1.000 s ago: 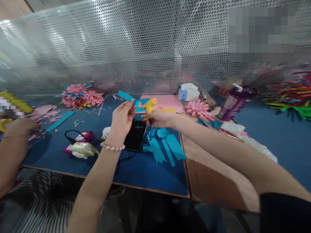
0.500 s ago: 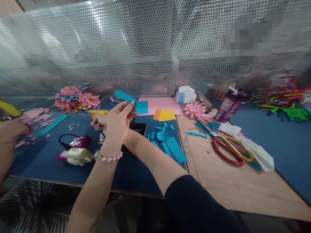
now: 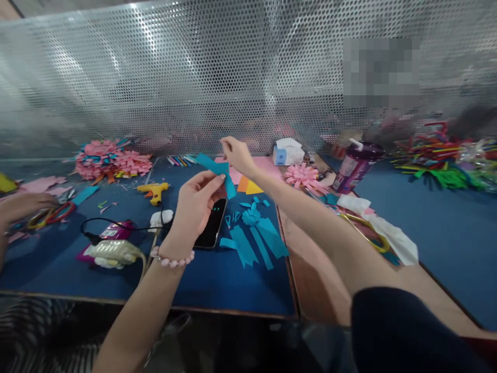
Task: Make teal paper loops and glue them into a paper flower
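My left hand (image 3: pixel 200 199), with a beaded bracelet at the wrist, pinches a folded blue paper strip (image 3: pixel 230 182). One leg of the strip points up and left; the other hangs down at the right. Beyond it my right hand (image 3: pixel 237 154) is raised over a pink sheet (image 3: pixel 266 165), its fingers closed; whether anything is between them I cannot make out. A yellow glue gun (image 3: pixel 154 192) lies on the table to the left of my left hand. Below the hands are a phone (image 3: pixel 210 225), a blue paper flower (image 3: pixel 251 216) and blue strips with notched ends (image 3: pixel 245 247).
At left, a co-worker's hand (image 3: pixel 23 207) is near scissors. A power strip (image 3: pixel 116 251) with cables lies front left. Pink paper flowers (image 3: pixel 104 160) stand at the back left. On the right are a tissue box (image 3: pixel 288 153), a purple cup (image 3: pixel 355 166) and large scissors (image 3: pixel 373 241).
My right hand has let go of the glue gun, which now lies on the table, and moved up and right. The blue strip's right leg has tilted downward in my left hand.
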The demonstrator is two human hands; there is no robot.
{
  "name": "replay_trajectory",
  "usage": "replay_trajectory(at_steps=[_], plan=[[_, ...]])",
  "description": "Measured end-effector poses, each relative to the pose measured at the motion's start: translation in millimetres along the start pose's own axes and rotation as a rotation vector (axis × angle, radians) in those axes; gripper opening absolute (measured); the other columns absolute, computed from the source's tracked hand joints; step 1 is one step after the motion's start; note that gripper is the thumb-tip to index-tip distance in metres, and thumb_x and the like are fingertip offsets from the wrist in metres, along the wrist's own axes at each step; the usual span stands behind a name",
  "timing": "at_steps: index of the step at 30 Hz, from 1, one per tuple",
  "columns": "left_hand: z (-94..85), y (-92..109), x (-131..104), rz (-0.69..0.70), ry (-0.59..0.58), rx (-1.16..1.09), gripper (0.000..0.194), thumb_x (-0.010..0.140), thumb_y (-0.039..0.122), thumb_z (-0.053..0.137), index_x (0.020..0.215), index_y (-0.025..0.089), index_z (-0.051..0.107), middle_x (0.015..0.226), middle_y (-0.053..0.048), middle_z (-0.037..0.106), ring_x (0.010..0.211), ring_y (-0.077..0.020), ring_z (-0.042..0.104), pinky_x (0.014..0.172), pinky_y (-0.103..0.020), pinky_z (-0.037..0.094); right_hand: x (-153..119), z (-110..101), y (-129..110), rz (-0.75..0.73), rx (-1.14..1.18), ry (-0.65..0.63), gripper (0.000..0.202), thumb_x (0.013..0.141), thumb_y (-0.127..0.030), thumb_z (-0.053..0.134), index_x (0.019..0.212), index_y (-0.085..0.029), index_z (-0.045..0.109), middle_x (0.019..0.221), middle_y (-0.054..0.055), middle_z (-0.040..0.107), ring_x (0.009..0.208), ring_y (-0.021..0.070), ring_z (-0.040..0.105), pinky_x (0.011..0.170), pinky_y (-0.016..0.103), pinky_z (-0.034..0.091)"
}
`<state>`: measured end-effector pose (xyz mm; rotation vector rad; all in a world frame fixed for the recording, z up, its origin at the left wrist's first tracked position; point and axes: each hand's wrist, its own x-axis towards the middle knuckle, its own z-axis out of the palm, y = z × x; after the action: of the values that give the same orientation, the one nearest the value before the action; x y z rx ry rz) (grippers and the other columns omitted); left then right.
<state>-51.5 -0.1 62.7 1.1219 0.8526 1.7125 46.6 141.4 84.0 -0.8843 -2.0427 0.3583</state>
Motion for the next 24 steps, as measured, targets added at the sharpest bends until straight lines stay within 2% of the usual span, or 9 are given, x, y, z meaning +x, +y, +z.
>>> replay_trajectory(at_steps=[3, 6, 8, 11, 14, 17, 20, 24], plan=[[4.2, -12.6, -5.6, -0.092, -0.05, 0.084, 0.015, 0.069, 0.023, 0.075, 0.075, 0.015, 0.064, 0.072, 0.001, 0.064, 0.064, -0.0088, 0.062, 0.064, -0.02, 0.053, -40.2, -34.5, 22.9, -0.068, 0.006, -0.01, 0.032, 0.098, -0.027, 0.036, 0.122, -0.014, 0.052, 0.083, 0.004, 0.064, 0.07, 0.0131, 0.06, 0.072, 0.03, 0.051], [9.6, -27.5, -13.2, -0.18, -0.109, 0.142, 0.018, 0.068, 0.025, 0.076, 0.075, 0.015, 0.062, 0.069, 0.002, 0.062, 0.061, -0.0091, 0.06, 0.063, -0.021, 0.053, -103.5, -63.7, 37.6, -0.168, 0.006, -0.061, 0.028, 0.093, -0.026, 0.046, 0.117, -0.019, 0.058, 0.091, 0.005, 0.065, 0.07, 0.013, 0.057, 0.07, 0.028, 0.047], [14.5, -37.0, -19.0, -0.237, -0.175, 0.172, 0.018, 0.068, 0.025, 0.075, 0.073, 0.015, 0.061, 0.067, 0.002, 0.062, 0.06, -0.0102, 0.06, 0.062, -0.023, 0.053, -141.9, -73.2, 41.4, -0.211, 0.013, -0.1, 0.023, 0.089, -0.027, 0.052, 0.109, -0.021, 0.062, 0.085, 0.003, 0.065, 0.064, 0.0126, 0.055, 0.065, 0.027, 0.047], [22.9, -47.3, -28.5, -0.308, -0.29, 0.232, 0.016, 0.069, 0.023, 0.074, 0.069, 0.015, 0.062, 0.064, 0.0, 0.062, 0.059, -0.0122, 0.061, 0.061, -0.025, 0.053, -178.4, -75.7, 43.3, -0.194, 0.04, -0.069, 0.025, 0.092, -0.028, 0.048, 0.113, -0.02, 0.059, 0.088, 0.005, 0.064, 0.066, 0.0132, 0.057, 0.06, 0.026, 0.048], [29.2, -51.4, -38.3, -0.345, -0.404, 0.304, 0.01, 0.072, 0.021, 0.071, 0.071, 0.014, 0.065, 0.068, -0.002, 0.063, 0.062, -0.0129, 0.061, 0.062, -0.025, 0.053, -194.1, -75.4, 44.2, -0.174, 0.077, -0.048, 0.024, 0.093, -0.028, 0.049, 0.114, -0.02, 0.056, 0.091, 0.005, 0.065, 0.067, 0.0125, 0.059, 0.056, 0.024, 0.049], [31.8, -51.6, -47.1, -0.36, -0.501, 0.387, 0.006, 0.076, 0.022, 0.067, 0.078, 0.016, 0.065, 0.072, -0.001, 0.064, 0.063, -0.012, 0.062, 0.064, -0.024, 0.052, -202.6, -78.8, 43.4, -0.298, 0.077, -0.012, 0.02, 0.088, -0.025, 0.057, 0.107, -0.02, 0.06, 0.089, 0.005, 0.066, 0.069, 0.0118, 0.06, 0.06, 0.024, 0.051], [32.2, -51.2, -53.4, -0.39, -0.524, 0.432, 0.006, 0.077, 0.023, 0.067, 0.076, 0.017, 0.065, 0.069, 0.001, 0.063, 0.06, -0.0112, 0.062, 0.061, -0.023, 0.052, -209.6, -81.3, 39.6, -0.444, 0.05, 0.055, 0.018, 0.085, -0.02, 0.061, 0.103, -0.018, 0.061, 0.087, 0.006, 0.067, 0.076, 0.0138, 0.062, 0.064, 0.026, 0.052], [31.7, -52.6, -56.6, -0.43, -0.52, 0.472, 0.008, 0.075, 0.025, 0.069, 0.075, 0.018, 0.065, 0.069, 0.001, 0.064, 0.057, -0.0124, 0.063, 0.059, -0.024, 0.052, -214.0, -78.1, 33.6, -0.463, 0.084, 0.05, 0.017, 0.084, -0.019, 0.063, 0.101, -0.018, 0.06, 0.081, 0.005, 0.066, 0.075, 0.0142, 0.062, 0.064, 0.027, 0.053]])
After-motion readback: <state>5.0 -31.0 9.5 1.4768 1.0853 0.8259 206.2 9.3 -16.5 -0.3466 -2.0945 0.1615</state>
